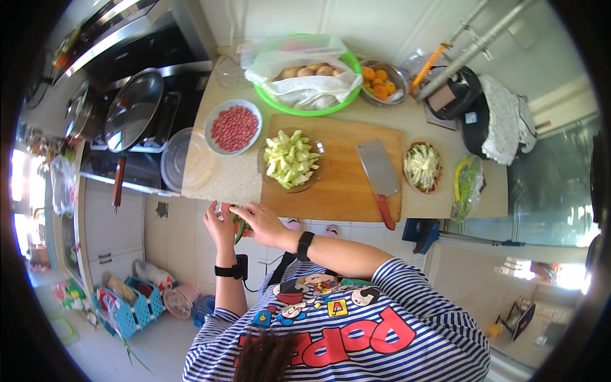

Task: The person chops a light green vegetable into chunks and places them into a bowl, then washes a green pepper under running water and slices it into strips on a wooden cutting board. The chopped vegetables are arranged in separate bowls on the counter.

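Note:
My left hand and my right hand are close together just off the counter's front edge. Between them is a small green and red thing, mostly covered by my fingers, so its kind is unclear. Both hands appear to grip it. Beyond them on the counter, a glass plate of cut pale green vegetable pieces rests on the left part of a wooden cutting board. A cleaver with a red handle lies on the board's right side, its handle end over the front edge.
A bowl of red-skinned peanuts stands left of the board. Behind are potatoes in a green basin and a metal bowl of orange fruit. Rightward sit a dish of shredded vegetables and bagged greens. A lidded pan occupies the stove.

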`<state>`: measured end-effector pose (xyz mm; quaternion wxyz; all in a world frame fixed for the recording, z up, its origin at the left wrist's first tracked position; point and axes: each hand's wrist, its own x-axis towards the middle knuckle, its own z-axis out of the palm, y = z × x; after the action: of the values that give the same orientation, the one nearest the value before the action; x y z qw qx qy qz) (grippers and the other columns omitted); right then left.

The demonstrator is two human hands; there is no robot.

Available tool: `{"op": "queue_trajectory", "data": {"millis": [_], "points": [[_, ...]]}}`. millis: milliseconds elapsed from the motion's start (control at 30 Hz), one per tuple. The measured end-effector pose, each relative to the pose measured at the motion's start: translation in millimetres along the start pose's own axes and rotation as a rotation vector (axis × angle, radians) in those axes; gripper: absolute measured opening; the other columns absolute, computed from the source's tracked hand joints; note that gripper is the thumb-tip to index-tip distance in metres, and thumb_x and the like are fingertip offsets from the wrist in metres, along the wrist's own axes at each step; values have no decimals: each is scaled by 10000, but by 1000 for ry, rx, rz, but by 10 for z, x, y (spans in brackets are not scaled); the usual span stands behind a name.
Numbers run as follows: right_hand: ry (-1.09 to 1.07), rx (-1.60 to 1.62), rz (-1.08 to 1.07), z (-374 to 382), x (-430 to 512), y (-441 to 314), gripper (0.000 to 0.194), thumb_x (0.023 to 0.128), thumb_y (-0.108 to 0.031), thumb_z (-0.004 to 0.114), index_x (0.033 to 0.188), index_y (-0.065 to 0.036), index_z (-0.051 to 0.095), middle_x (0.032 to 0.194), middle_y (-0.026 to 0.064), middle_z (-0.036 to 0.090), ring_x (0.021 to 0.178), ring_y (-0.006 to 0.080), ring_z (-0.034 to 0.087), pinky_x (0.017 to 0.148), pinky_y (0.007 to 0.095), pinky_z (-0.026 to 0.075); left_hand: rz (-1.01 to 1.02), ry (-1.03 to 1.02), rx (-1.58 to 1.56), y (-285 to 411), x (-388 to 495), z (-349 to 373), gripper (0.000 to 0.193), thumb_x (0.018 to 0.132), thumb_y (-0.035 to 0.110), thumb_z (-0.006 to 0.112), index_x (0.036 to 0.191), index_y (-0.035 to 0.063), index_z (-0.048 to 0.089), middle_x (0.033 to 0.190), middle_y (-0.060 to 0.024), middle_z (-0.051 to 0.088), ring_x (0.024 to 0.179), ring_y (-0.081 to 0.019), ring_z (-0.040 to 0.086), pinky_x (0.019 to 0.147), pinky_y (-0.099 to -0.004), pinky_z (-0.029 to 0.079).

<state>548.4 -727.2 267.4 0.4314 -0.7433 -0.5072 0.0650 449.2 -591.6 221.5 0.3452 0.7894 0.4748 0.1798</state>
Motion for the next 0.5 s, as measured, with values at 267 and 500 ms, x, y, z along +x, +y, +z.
{"op": "queue_trajectory", "data": {"millis": [267, 500], "points": [[254, -258, 465, -1354, -893, 639, 617, 720, 16, 589, 1315, -75, 452, 1210, 171, 524, 1119, 350, 511, 944, 435, 429, -245, -635, -733, 745, 286, 814, 454, 924, 62, 546, 1321, -22, 343, 965, -217, 645, 728, -258, 694, 586, -294, 571], [260, -672, 916, -1847, -1799, 1128, 445, 769, -210, 722, 1108, -14, 510, 1038, 168, 520, 1008, 366, 535, 822, 469, 477, -166, -651, -683, 1113, 238, 1103, 447, 866, -72, 498, 1289, -16, 364, 979, -217, 636, 721, -277, 699, 563, -307, 597]]}}
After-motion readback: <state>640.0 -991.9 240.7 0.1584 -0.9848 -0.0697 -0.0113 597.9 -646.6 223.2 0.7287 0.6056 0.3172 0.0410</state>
